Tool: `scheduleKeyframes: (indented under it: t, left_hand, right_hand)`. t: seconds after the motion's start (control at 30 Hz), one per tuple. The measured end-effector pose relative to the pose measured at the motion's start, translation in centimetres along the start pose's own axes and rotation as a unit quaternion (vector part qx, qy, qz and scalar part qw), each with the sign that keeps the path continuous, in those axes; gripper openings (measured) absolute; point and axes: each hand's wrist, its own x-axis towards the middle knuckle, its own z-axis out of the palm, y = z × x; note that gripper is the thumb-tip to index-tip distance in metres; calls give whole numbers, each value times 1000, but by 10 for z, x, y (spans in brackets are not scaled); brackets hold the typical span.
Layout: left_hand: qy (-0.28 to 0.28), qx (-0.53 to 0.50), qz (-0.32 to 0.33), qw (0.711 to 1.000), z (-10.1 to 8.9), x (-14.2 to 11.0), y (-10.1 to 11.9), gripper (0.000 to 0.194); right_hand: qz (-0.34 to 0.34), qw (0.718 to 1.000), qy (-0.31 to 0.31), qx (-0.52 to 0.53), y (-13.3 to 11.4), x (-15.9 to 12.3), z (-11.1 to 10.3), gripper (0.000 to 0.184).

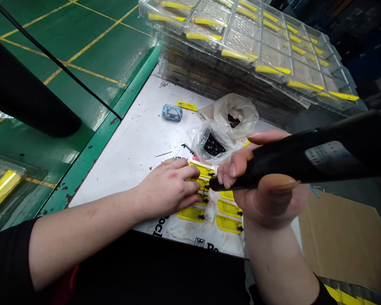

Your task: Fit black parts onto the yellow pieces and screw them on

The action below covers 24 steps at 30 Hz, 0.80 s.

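My right hand (269,195) is wrapped around a thick black electric screwdriver (279,156) with a pale label. Its narrow end points left and meets, or nearly meets, the small black fitting at the end of a yellow plastic part (204,184). Curled fingers of my left hand (174,184) press on that part and hide much of its left side. More yellow parts (190,214) with black fittings lie below it, and a second column of yellow parts (229,208) is to the right, partly behind my right hand.
Two clear bags, a front bag (213,144) and a back bag (233,118), hold small black pieces. A blue patterned case (172,112) sits near a loose yellow part (186,105). Stacked clear compartment trays (241,38) stand behind; cardboard (346,237) lies at right.
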Motion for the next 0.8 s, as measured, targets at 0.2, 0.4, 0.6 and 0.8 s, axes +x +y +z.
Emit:
scheduleKeyframes:
  t: [0.2, 0.4, 0.6, 0.8]
  left_hand:
    - [0, 11, -1, 1000, 0, 0, 0, 34]
    - [-3, 13, 0, 1000, 0, 0, 0, 34]
    - [-12, 12, -3, 1000, -1, 0, 2, 35]
    - [-18, 24, -17, 999, -2, -2, 2, 38]
  right_hand:
    - [-10, 1000, -17, -3, 3, 2, 0, 51]
    - [-4, 1000, -29, 9, 5, 3, -1, 49]
    - [4, 999, -36, 4, 8, 0, -5, 45]
    - [-9, 998, -51, 22, 4, -5, -10, 35]
